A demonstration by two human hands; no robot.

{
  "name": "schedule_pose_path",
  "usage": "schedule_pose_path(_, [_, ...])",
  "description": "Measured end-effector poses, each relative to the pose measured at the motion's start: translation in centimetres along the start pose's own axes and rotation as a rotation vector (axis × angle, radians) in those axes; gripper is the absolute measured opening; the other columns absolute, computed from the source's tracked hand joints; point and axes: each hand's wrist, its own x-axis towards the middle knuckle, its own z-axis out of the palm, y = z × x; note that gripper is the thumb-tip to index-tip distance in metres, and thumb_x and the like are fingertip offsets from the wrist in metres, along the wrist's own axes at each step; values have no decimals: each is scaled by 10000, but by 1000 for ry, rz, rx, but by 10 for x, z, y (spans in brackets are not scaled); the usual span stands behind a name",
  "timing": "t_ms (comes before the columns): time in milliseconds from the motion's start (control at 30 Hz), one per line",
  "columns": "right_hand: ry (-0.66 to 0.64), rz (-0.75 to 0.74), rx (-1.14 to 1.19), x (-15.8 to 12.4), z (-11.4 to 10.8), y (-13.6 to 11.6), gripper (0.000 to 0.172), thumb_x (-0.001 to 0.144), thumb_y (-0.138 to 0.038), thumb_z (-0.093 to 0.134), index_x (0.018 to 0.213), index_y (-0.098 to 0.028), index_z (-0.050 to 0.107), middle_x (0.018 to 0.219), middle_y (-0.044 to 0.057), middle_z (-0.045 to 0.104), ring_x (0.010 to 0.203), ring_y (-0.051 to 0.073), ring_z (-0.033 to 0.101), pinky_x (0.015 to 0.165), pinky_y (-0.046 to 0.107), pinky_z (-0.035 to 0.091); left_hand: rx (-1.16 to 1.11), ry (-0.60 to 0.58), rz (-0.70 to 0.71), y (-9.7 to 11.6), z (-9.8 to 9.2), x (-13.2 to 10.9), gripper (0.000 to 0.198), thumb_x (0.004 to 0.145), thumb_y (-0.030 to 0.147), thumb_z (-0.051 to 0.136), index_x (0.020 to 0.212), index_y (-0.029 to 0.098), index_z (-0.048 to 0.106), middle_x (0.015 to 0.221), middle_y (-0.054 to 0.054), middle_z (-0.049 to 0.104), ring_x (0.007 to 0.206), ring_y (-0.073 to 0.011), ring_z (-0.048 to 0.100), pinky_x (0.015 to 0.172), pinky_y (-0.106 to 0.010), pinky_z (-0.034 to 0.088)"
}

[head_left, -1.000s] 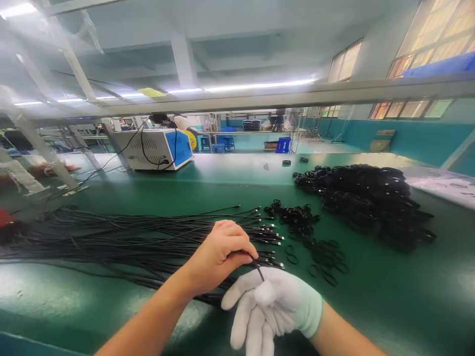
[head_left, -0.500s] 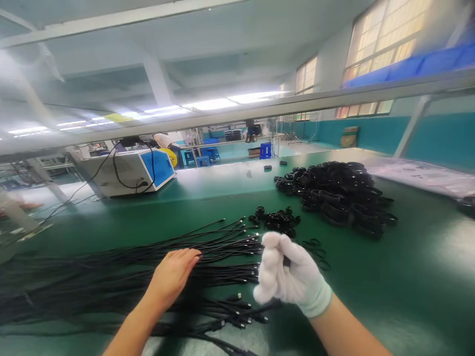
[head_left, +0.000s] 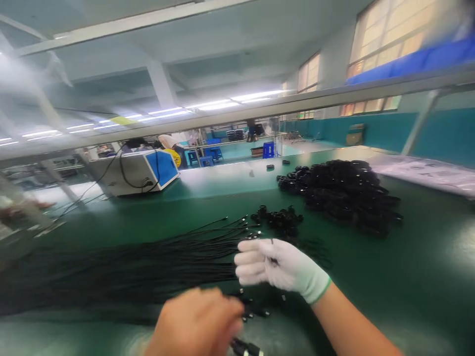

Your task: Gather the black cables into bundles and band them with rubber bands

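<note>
Green tabletop (head_left: 393,282) spreads rightward | right hand (head_left: 287,269): holding something black (head_left: 274,261) | left hand (head_left: 195,321): grip unclear

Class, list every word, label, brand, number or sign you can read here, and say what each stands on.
No text can be read.
Pale sheet at right: dark marks, too blurred to read.
Grey-and-blue machine: no legible lettering.
Black cables: any print is too small or blurred.

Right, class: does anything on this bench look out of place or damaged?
Two small black bundles lie far back on the bench, apart from the big black pile, so they look stray. No clear damage shows.
</note>
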Motion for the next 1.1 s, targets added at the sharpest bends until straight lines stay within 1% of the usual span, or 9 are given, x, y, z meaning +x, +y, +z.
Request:
schedule_pose_path(133, [-266, 229, -58, -5, 16, 27, 536, 781, -382, 657, 1186, -58, 522, 1096, 230, 613, 985, 322, 630, 941, 576, 349, -373, -49, -329, -23, -21, 46, 136, 858, 236, 512, 817, 220, 640, 706, 39, 643, 604, -107, 546, 550, -197, 394])
schedule_pose_path(333, [-278, 296, 4, -1, 24, 45, 462, 803, -326, 628, 1173, -66, 529, 1031, 200, 639, 962, 316, 638, 856, 564, 415, -525, -46, -441, -49, 14, 63, 165, 816, 253, 512, 751, 181, 646, 666, 32, 592, 624, -119, 500, 581, -214, 379])
schedule_pose_path(500, [-218, 94, 132, 2, 24, 33, 425, 783, -341, 656, 1142, -142, 547, 864, 57, 642, 824, 216, 645, 866, 540, 428, -521, -192, -465, -61, 50, 36, 251, 849, 248, 431, 729, 174, 638, 699, 17, 644, 661, -139, 565, 603, -218, 415])
schedule_pose_path(600, [-131, -46, 200, 4, 23, 18, 296, 809, -306, 630, 1066, -170, 574, 781, -5, 598, 724, 142, 604, 903, 509, 417, -225, -223, -476, -52, 72, 2, 256, 881, 226, 388, 787, 209, 626, 746, 9, 665, 661, -156, 594, 585, -230, 396])
schedule_pose_path(700, [-9, -130, 162, 8, 20, 15, 275, 834, -294, 604, 1074, -162, 576, 948, 50, 622, 855, 183, 617, 925, 504, 399, 111, -223, -319, -29, 81, -27, 207, 853, 156, 419, 765, 226, 593, 710, 7, 653, 601, -172, 586, 555, -260, 355])
schedule_pose_path(767, [25, -110, 114, 9, 18, 23, 249, 840, -276, 602, 1054, -151, 579, 920, 62, 627, 841, 180, 619, 865, 439, 437, 198, -164, -152, -14, 71, -30, 177, 832, 137, 454, 722, 224, 562, 652, 13, 621, 548, -170, 555, 528, -279, 319])
schedule_pose_path(867, [-61, 41, 77, 7, 20, 43, 232, 815, -243, 634, 1002, -120, 573, 777, 41, 602, 727, 142, 597, 747, 343, 458, 187, -66, 11, -8, 35, -7, 195, 867, 249, 507, 678, 213, 539, 633, 8, 587, 558, -160, 529, 531, -289, 296])
schedule_pose_path(1000, [-268, 270, 119, 2, 25, 60, 394, 693, -333, 742, 934, -94, 541, 711, 33, 575, 678, 175, 624, 691, 342, 471, 29, -160, 56, -30, -3, 32, 204, 843, 369, 595, 723, 205, 613, 722, 16, 631, 667, -133, 554, 605, -263, 338])
schedule_pose_path(1100, [-338, 339, 152, 2, 30, 62, 453, 644, -365, 767, 923, -99, 529, 687, 13, 557, 728, 215, 660, 710, 335, 474, -341, -210, -33, -47, 4, 40, 138, 809, 329, 644, 763, 203, 671, 762, 17, 654, 713, -113, 585, 653, -217, 402])
